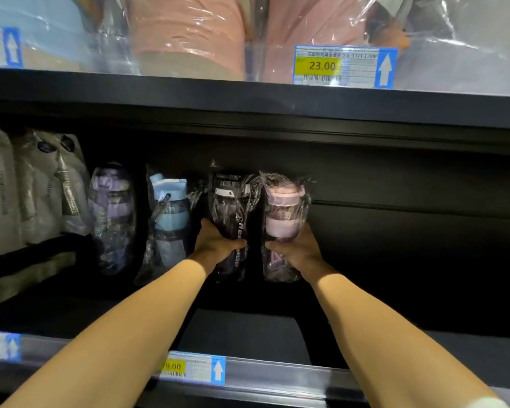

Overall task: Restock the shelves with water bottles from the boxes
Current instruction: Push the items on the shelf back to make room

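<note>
Both hands reach deep into the dark shelf. The left hand grips the black bottle; the right hand grips the pink bottle just beside it. Both bottles stand upright near the shelf's back, right of a blue bottle and a purple bottle.

I see four bottles upright in a row, well back on the lower shelf. From the left: bottle one, bottle two, bottle three, bottle four. My left hand grips bottle three from the front. My right hand grips bottle four, just beside it. Packs stand left of bottle one. The upper shelf overhead carries wrapped goods, with a tag on its front edge. A lower tag sits on the front rail between my forearms.
</note>
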### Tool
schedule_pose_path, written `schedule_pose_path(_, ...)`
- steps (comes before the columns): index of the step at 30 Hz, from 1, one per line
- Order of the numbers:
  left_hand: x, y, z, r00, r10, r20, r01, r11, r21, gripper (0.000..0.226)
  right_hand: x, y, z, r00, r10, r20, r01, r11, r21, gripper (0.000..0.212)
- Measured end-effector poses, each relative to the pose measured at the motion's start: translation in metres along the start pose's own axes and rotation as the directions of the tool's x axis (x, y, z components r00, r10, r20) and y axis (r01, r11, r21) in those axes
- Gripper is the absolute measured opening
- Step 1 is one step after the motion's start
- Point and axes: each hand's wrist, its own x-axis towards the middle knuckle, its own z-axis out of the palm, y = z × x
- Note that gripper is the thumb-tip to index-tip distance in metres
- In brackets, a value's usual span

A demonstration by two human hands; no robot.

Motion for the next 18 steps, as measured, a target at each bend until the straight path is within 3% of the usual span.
schedule_pose_path(10, 0.003, -0.003, 0.001, 0.998, -0.037, 0.055, 0.038, 0.999, -0.018, 0.098, 0.002, 0.007, 0.000, 0.998, 0.062, -0.002, -0.062, 0.998, 0.008, 0.088)
schedule_pose_path(15, -0.009, 0.001, -0.005, 0.996, -0.035, 0.080, 0.032, 0.999, 0.039, 0.106, -0.005, -0.006, -0.004, 0.993, 0.115, 0.000, -0.114, 0.988, -0.102, 0.093)
schedule_pose_path(18, -0.022, 0.005, -0.014, 0.993, -0.044, 0.113, 0.030, 0.992, 0.124, 0.106, -0.020, -0.021, -0.016, 0.992, 0.124, 0.029, -0.112, 0.961, -0.253, 0.094)
